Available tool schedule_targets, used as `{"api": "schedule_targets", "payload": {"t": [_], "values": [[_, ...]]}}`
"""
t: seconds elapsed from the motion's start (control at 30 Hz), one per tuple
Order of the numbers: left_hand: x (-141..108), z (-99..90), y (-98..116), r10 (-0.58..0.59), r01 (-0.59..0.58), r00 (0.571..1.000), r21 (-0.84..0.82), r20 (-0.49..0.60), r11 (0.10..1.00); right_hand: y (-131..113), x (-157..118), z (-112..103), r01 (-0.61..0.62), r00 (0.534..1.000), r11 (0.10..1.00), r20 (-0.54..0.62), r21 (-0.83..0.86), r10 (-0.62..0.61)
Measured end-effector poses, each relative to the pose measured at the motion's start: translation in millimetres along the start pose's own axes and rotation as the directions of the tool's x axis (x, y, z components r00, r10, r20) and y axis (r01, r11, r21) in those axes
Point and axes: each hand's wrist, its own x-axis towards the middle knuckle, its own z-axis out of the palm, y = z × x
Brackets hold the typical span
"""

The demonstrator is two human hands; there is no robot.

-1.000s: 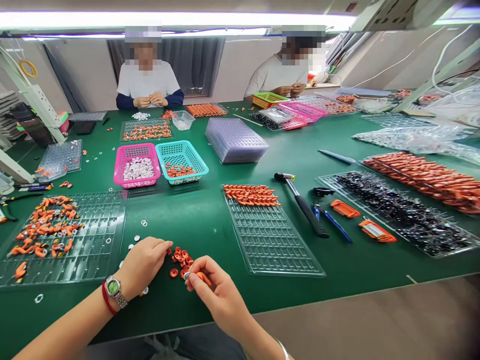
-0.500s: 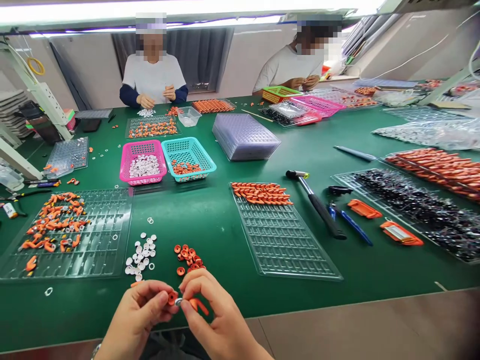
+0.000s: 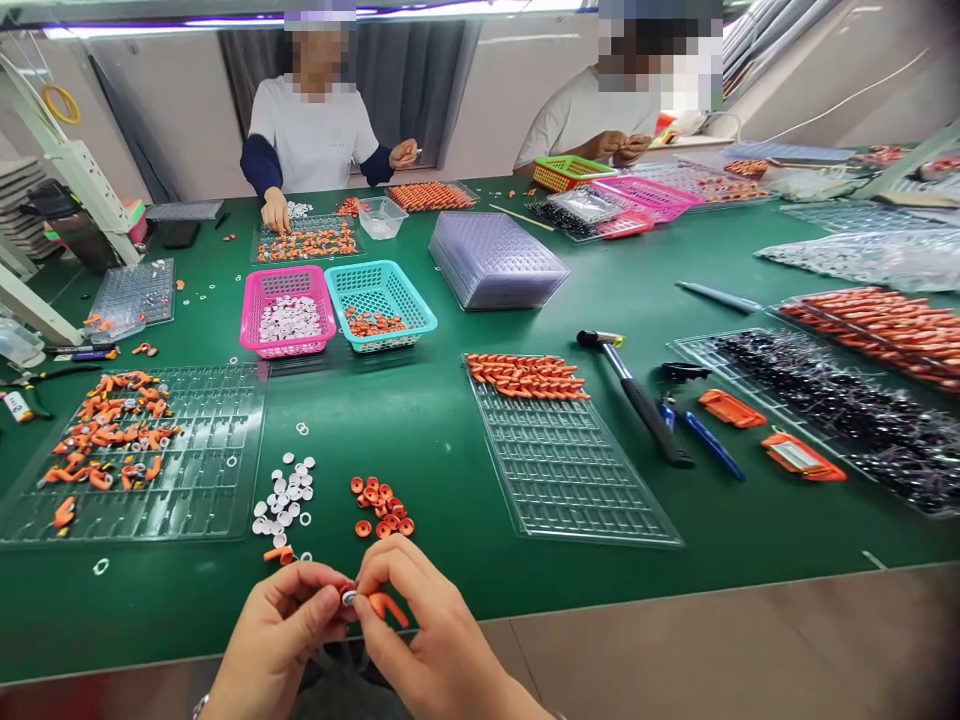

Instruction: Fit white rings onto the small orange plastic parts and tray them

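At the table's near edge, my left hand (image 3: pixel 281 635) pinches a small orange-red round cap (image 3: pixel 346 588). My right hand (image 3: pixel 431 625) has thumb and fingers closed on an orange hooked piece (image 3: pixel 390 608), whose curved end sticks out below the fingers. Between the fingertips the cap meets a small white-and-grey round end (image 3: pixel 349 598); fingers partly hide the joint. Just beyond my hands lie a cluster of loose orange caps (image 3: pixel 382 505) and a scatter of white discs (image 3: pixel 283 500). Another orange piece (image 3: pixel 279 554) rests near my left hand.
A clear tray (image 3: pixel 217 500) with orange pieces lies left; another tray (image 3: pixel 585 480), partly filled, lies right. Pink (image 3: pixel 251 325) and turquoise (image 3: pixel 427 322) baskets stand ahead, beside stacked trays (image 3: pixel 495 260). A hammer (image 3: pixel 637 400) and black wired parts (image 3: pixel 825 410) lie right. Two people sit opposite.
The cap and the white-and-grey end have come closer together between my fingertips. Across the table, one person's hand has moved onto a tray while the other hand has lifted outward.
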Motion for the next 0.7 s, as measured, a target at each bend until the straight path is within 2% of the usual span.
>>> {"api": "schedule_targets", "payload": {"t": [0.3, 0.57, 0.7], "values": [[2, -3.6, -3, 0.033, -0.034, 0.999, 0.049, 0.008, 0.998, -1, -2, 0, 0.000, 1.000, 0.998, 0.020, -0.062, 0.002], [2, -10.1, -7, 0.063, -0.065, 0.997, 0.065, 0.032, 0.996, -5, 0, -4, -0.064, 0.996, 0.998, 0.056, -0.022, 0.065], [2, -14.3, -9, 0.142, -0.148, 0.989, 0.143, 0.050, 0.979, -6, 1, -2, -0.069, 0.996, 0.998, 0.049, -0.006, 0.069]]}}
